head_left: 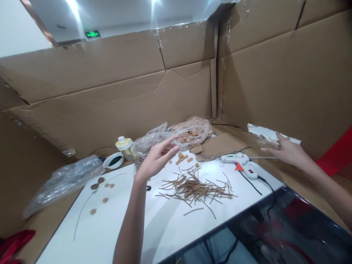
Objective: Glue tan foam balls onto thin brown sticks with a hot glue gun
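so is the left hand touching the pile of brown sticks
Apart: the head view shows white surface between the left hand and the pile of brown sticks.

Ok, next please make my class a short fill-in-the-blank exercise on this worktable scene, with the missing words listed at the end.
1. The surface under the heap of brown sticks is ____ in colour.
2. The hand nearer the bowl is the person's ____ one.
3. The lit sign above the cardboard wall glows ____.
4. The white tool with the orange trigger is a ____.

Missing words: white; left; green; glue gun.
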Motion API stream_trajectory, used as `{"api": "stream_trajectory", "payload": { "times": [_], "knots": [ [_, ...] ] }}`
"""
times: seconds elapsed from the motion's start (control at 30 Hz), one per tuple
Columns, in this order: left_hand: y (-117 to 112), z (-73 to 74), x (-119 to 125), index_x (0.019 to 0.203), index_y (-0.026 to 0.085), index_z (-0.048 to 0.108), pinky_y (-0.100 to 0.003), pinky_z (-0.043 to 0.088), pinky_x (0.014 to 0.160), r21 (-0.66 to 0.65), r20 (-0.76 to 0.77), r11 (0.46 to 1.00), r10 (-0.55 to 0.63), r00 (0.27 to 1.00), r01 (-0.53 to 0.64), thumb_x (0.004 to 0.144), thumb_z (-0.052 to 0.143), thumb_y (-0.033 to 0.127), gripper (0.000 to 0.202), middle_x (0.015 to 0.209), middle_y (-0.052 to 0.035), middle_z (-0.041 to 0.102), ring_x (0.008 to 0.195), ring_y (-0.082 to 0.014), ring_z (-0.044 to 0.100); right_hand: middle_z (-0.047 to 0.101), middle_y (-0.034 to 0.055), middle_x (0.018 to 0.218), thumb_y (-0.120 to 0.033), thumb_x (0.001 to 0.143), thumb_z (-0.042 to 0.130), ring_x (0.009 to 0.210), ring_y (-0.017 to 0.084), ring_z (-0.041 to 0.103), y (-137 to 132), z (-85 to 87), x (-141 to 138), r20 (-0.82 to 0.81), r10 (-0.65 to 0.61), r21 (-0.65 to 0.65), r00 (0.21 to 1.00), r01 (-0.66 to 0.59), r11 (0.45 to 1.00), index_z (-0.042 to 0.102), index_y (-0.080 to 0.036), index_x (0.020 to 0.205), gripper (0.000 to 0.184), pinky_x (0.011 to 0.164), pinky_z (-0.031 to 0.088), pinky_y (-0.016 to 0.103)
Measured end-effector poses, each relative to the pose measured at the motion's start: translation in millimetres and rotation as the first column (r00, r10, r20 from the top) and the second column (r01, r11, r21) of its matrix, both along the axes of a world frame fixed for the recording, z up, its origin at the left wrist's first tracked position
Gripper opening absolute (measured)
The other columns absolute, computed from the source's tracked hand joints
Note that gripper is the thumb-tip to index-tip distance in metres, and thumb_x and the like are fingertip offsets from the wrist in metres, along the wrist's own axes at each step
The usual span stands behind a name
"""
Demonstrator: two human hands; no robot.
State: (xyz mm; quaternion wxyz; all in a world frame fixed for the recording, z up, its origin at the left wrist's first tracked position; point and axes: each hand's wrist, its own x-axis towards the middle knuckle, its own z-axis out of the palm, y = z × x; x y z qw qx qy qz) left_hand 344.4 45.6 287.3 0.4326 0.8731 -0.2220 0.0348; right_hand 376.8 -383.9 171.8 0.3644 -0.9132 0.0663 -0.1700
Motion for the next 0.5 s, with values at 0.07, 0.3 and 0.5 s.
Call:
{"api": "stream_trajectory", "payload": {
  "times": [0.07,0.3,0.5],
  "knots": [
    [-2,0.0,-1,0.126,0.019,0.058,-0.027,0.054,0.072,-0.016,-0.006,1.0,-0.006,1.0,0.006,0.086,0.057,0.041,0.045,0.107,-0.0101,0.07,0.091,-0.0187,0.066,0.07,0.0265,0.1,-0.053,0.072,0.063,0.1,0.049,0.062,7,-6.5,-16,-0.076,0.094,-0.007,0.993,-0.094,0.996,0.048,-0.004,0.134,0.08,0.083,0.047,0.058],
    [-3,1.9,-2,0.071,0.013,0.071,-0.022,0.047,0.052,-0.033,0.043,0.997,0.077,0.996,-0.075,0.076,0.07,0.039,0.026,0.072,-0.008,0.071,0.062,-0.013,0.061,0.073,0.0094,0.104,-0.055,0.084,0.053,0.093,0.024,0.068,80,3.4,-65,-0.257,0.557,0.12,0.79,-0.546,0.829,0.066,-0.017,0.11,0.048,0.079,0.052,0.03],
    [1,5.8,-6,0.055,0.015,0.064,-0.024,0.051,0.061,-0.076,0.089,0.994,0.085,0.992,-0.079,0.066,0.079,0.036,0.028,0.076,-0.0091,0.071,0.075,-0.0169,0.066,0.072,0.0052,0.08,-0.039,0.088,0.057,0.075,0.018,0.066,153,8.9,-31,-0.271,0.664,0.042,0.697,-0.681,0.731,0.068,-0.016,0.101,0.029,0.068,0.049,0.027]
  ]
}}
